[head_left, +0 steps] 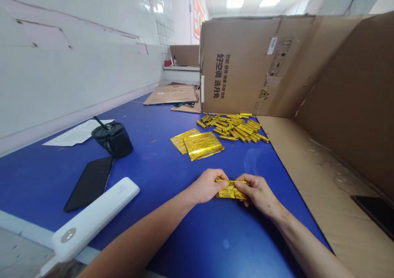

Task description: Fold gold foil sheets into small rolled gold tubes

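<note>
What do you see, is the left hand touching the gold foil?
Touching. The head view shows the left hand pinching one end of the gold foil.

Look at that blue tabletop [147, 122]: a dark tumbler [113, 140] with its straw beside a loose paper sheet [78, 132], a black phone [89, 183] next to a long white case [95, 216], and a printed cardboard carton [240, 64] standing behind

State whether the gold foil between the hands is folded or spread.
Folded: the gold foil shows creased layers and a narrow top band, held by the left hand and right hand.
</note>
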Available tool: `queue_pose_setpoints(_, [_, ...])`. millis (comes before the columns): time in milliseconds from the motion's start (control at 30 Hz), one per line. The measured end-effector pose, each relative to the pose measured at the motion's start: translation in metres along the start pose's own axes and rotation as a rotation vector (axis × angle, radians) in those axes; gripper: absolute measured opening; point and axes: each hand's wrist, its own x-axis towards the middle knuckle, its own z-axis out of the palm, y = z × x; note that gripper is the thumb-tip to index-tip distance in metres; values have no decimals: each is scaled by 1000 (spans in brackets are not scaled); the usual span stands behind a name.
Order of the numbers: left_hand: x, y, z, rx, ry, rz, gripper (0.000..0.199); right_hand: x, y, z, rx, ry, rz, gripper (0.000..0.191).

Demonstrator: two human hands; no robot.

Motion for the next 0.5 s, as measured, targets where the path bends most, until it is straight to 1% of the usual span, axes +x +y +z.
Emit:
queue_pose_setpoints(67, [-1,2,1,-6,-2,-4,18,0,0,0,-8,8,-9,29])
queue_pose_setpoints(267, [-3,5,2,48,11,15,15,-3,-1,1,-81,-41,-45,27])
queue_pose_setpoints(367, [-3,4,2,-11,-33,-9,15,-4,0,3,-120,-44,-55,29])
queue_pose_setpoints(500, [0,1,0,-188,-140,-94,15,-2,3,2,-85,-71,-12,32])
